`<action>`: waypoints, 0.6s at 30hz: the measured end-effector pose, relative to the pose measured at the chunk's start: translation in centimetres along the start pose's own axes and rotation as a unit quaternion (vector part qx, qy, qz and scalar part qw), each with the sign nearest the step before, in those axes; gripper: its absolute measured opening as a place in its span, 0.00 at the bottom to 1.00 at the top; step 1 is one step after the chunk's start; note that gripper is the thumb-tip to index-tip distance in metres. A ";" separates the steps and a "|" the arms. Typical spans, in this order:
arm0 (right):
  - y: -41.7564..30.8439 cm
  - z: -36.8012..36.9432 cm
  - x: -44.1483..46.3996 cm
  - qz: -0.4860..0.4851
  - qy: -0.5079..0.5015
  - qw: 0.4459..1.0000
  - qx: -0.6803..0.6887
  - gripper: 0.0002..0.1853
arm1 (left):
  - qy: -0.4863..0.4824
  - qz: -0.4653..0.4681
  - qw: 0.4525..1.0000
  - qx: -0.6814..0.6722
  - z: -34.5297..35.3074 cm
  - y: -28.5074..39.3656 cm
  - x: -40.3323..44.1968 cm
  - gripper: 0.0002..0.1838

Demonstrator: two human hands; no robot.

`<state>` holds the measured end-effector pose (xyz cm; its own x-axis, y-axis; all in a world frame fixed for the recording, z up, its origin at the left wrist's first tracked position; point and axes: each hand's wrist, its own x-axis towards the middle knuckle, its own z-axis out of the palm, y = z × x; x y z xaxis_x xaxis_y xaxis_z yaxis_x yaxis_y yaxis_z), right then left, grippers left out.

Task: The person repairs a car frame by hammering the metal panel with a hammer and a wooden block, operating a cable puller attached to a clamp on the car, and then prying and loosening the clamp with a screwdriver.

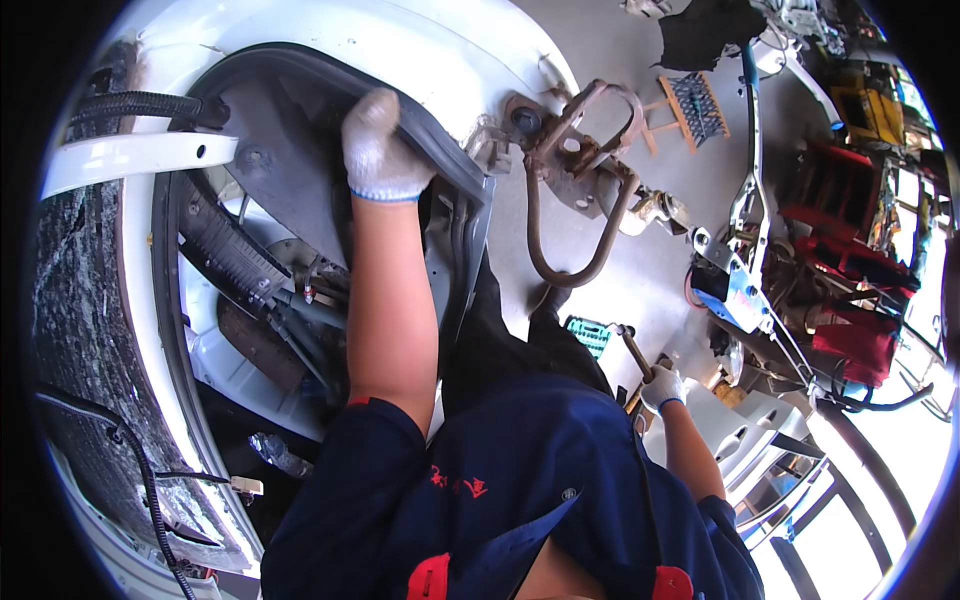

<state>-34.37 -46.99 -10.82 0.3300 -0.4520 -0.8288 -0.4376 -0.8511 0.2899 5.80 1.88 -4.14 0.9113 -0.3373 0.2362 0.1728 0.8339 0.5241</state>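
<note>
My left hand (385, 155), in a white knitted glove with a blue cuff, is at the black rubber seal (440, 165) along the rim of an opening in a white car body (440, 40). Its fingers are blurred and partly hidden, so what they do there is unclear. Low on my right side, my right hand (663, 388), also gloved, is closed round the wooden handle of a hammer (637, 354). The hammer's dark head points up and away from my body.
A rusty bent-tube metal frame (580, 190) stands by the car's corner. Beyond it are an orange rack (690, 110) and a tall metal stand (748, 200). A green tool case (590, 335) lies near my feet. Several red chair-like things (850, 260) are at the right.
</note>
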 end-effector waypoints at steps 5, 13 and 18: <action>1.5 2.0 0.2 -0.001 -0.005 1.000 0.011 0.17 | 0.096 0.041 0.994 -0.037 -0.2 -0.6 0.1 0.45; 2.4 3.9 0.3 0.004 -0.002 1.000 0.030 0.18 | 0.128 0.035 0.990 -0.054 -0.5 -1.1 0.0 0.46; 2.8 5.0 0.8 0.013 -0.010 0.999 0.029 0.18 | 0.131 0.011 0.990 -0.055 -0.1 -0.9 0.2 0.46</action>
<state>-39.48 -48.45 -13.05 0.3015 -0.4676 -0.8309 -0.4931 -0.8223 0.2839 5.81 1.07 -4.65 0.9786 -0.2049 0.0186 0.1778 0.8876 0.4249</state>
